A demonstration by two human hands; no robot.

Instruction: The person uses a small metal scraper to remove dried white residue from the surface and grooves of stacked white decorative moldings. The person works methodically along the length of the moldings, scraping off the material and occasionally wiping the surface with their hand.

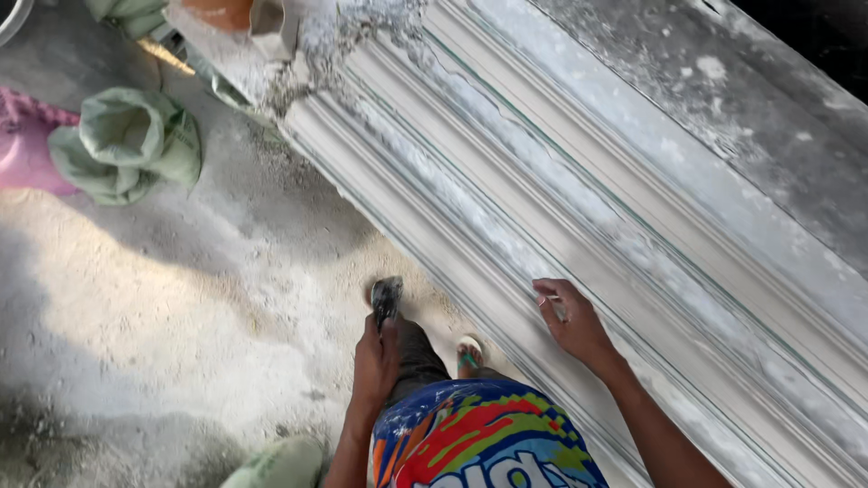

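Long moulding [579, 208], pale grey-white with stepped ridges and grooves, lying slantwise across the view from upper left to lower right, on or just above a dusty concrete floor [181, 298]. Crumbled and chipped at the upper end, powder scattered over the ridges.

Right hand [571, 323] resting on the near edge of the moulding, low along its length; grip closed lightly round a small pale object [555, 309], too small to tell whether scraper, chip or pencil. Left hand [376, 357] off the moulding, just beside its near edge and above the floor; grip shut round a small dark tool [387, 296] with a dusty head, pointing away from the body. Exact kind of tool unclear.

Probably cast plaster or cement, judging by the powder and the broken end: stiff, heavy for its length, brittle at thin ridges and ends, likely to snap if lifted by one end. Chalky, dusty surface, so a poor hold on slick fingers yet no real slipperiness. Best taken under the thick flat back or along the broad outer edges, supported at two well-spaced places, never by the fine raised ribs.

Beside the moulding's upper end, rolled green sacks [127, 140]; farther left from those, a pink tub [23, 149]. Sandalled foot [469, 354] close to the moulding's near edge.
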